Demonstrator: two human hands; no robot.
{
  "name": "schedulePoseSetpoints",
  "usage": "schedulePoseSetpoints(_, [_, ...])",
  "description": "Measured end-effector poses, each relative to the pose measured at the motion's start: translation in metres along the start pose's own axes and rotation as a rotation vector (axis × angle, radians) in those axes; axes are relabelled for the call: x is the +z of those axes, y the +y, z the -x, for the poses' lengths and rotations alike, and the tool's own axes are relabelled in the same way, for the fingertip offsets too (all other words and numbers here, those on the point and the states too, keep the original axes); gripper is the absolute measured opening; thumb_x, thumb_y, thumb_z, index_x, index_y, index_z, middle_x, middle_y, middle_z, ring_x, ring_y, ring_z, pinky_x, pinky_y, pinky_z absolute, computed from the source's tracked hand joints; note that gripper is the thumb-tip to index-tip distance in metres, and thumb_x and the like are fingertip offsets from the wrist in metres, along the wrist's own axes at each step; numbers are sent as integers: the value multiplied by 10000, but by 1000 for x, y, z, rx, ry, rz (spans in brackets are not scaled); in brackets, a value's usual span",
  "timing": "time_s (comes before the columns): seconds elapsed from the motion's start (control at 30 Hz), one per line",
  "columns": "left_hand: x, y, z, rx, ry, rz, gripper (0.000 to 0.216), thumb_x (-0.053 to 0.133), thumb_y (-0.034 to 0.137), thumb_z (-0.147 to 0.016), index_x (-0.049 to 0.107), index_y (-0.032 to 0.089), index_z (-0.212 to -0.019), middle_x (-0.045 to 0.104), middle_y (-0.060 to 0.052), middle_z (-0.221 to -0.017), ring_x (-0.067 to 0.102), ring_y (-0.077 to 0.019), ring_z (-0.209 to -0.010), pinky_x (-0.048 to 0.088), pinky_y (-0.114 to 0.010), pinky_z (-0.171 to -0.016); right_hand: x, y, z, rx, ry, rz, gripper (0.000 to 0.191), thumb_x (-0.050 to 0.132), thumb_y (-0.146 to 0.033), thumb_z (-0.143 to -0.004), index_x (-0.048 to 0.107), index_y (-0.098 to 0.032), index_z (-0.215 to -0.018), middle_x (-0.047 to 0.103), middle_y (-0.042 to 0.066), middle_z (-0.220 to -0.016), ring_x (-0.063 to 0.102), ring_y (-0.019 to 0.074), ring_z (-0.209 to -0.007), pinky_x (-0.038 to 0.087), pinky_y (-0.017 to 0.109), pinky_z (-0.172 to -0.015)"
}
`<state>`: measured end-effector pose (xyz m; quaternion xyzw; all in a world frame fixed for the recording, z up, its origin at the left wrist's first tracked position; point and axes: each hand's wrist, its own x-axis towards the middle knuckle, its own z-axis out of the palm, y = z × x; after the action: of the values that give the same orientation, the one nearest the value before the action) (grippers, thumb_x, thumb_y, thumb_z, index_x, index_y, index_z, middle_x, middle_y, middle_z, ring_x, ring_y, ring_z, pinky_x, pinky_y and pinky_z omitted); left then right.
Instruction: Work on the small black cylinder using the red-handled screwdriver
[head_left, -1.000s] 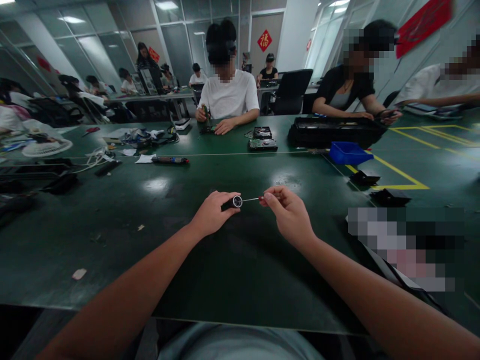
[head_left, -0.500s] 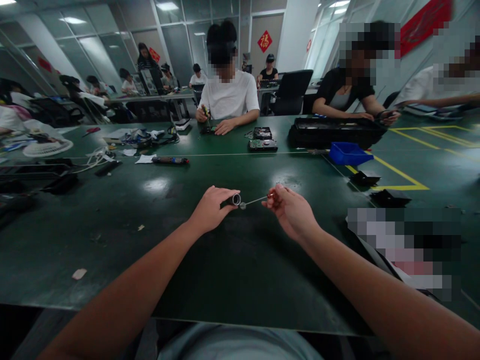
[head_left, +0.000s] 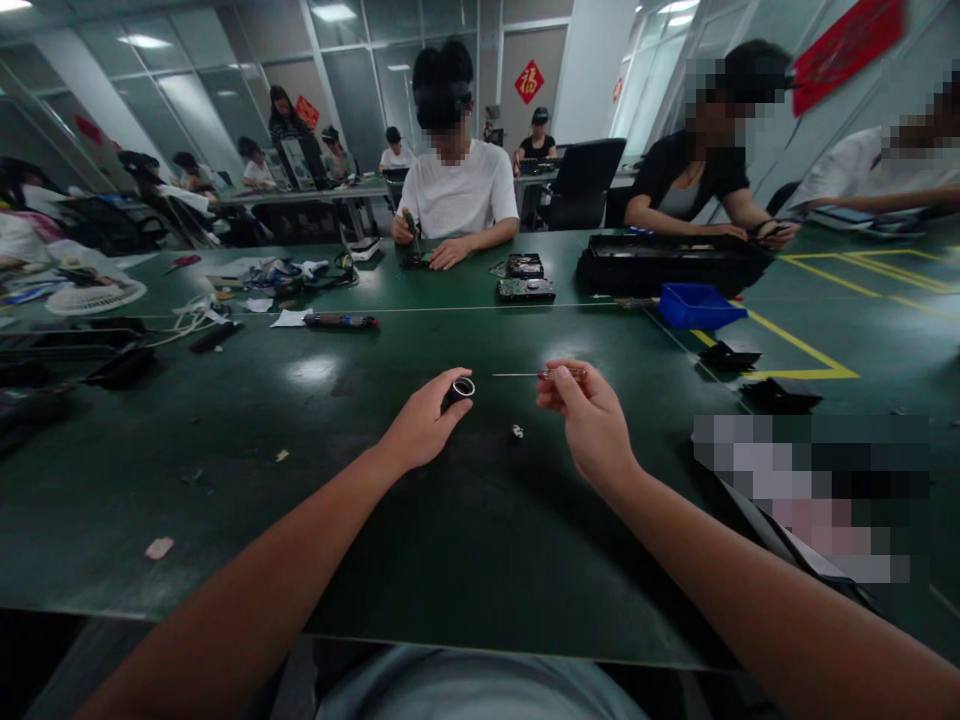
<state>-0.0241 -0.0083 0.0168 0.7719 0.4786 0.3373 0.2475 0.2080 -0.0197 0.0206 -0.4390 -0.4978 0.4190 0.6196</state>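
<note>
Green bench (head_left: 480, 540): well in from the near edge, our left hand (head_left: 421, 422) has fingers round a black tube (head_left: 459, 393); our right hand (head_left: 598, 425) has fingers gripping a screwdriver (head_left: 543, 374), tip clear; silvery scrap (head_left: 517, 432) lies between.

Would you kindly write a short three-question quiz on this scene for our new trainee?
1. Which thing does the right hand hold: A) a blue bin, B) a screwdriver, or C) a fan cover?
2. Fill in: the left hand holds a black cylinder with a ____ rim.
3. True or false: the screwdriver's tip is inside the black cylinder.

Key: 1. B. 2. silvery. 3. False; a gap separates them, and a small pale piece lies on the green table.
</note>
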Motion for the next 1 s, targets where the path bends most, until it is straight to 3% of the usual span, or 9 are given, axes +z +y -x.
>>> schedulePoseSetpoints(0.2, [13, 2, -4, -142, 110, 616, 314, 504, 281, -963, 487, 206, -1268, 598, -95, -1183, 619, -190, -974, 483, -378, -931, 0, -7, 4, -93, -18, 143, 213, 556, -407, -949, 633, -230, -1039, 677, 39, -931, 645, 181, -822, 545, 379, -778])
schedulePoseSetpoints(0.33, [13, 13, -8, -241, 165, 872, 256, 592, 317, -915, 510, 203, -1129, 574, -38, -970, 577, -132, -759, 483, -262, -683, 1, -15, 7, -113, -36, 192, 204, 533, -385, -956, 624, -221, -1035, 680, 48, -912, 651, 190, -824, 551, 389, -780])
schedulePoseSetpoints(0.43, [5, 21, -8, -264, 94, 743, 290, 651, 437, -889, 527, 195, -989, 534, 2, -786, 496, -111, -624, 371, -219, -527, 0, -17, 7, -120, -43, 208, 207, 525, -384, -959, 623, -218, -1036, 680, 53, -911, 654, 193, -831, 554, 393, -783])
schedulePoseSetpoints(0.53, [-1, 29, -9, -274, -3, 450, 320, 646, 498, -887, 570, 196, -962, 546, 12, -700, 499, -122, -592, 375, -239, -535, 0, -16, 7, -140, -36, 204, 204, 532, -387, -956, 625, -223, -1031, 683, 52, -903, 660, 198, -834, 556, 396, -780])
schedulePoseSetpoints(0.63, [-1, 36, -10, -175, -107, 137, 234, 646, 420, -893, 642, 203, -981, 650, -16, -817, 599, -157, -726, 458, -292, -693, 1, -15, 6, -151, -26, 197, 208, 541, -398, -951, 628, -224, -1026, 691, 51, -892, 667, 200, -828, 558, 396, -774])
schedulePoseSetpoints(0.77, [11, 40, -13, 1, -260, -134, 182, 599, 249, -893, 701, 222, -1042, 697, -32, -1065, 630, -201, -989, 460, -339, -887, 1, -13, 6, -166, -21, 187, 211, 549, -404, -945, 627, -223, -1020, 702, 52, -897, 671, 196, -815, 556, 393, -775])
schedulePoseSetpoints(0.83, [18, 39, -16, 28, -321, -243, 234, 568, 246, -907, 710, 232, -1092, 694, -40, -1102, 631, -216, -1013, 467, -349, -883, 1, -12, 5, -168, -21, 189, 208, 551, -405, -945, 629, -226, -1018, 706, 52, -904, 673, 198, -819, 553, 395, -781])
schedulePoseSetpoints(1.0, [32, 35, -25, 10, -387, -442, 406, 614, 454, -909, 658, 275, -1271, 705, -58, -1084, 653, -255, -963, 492, -348, -773, 1, -12, 5, -154, -27, 209, 214, 551, -411, -952, 631, -227, -1025, 709, 51, -901, 673, 201, -819, 543, 400, -790])
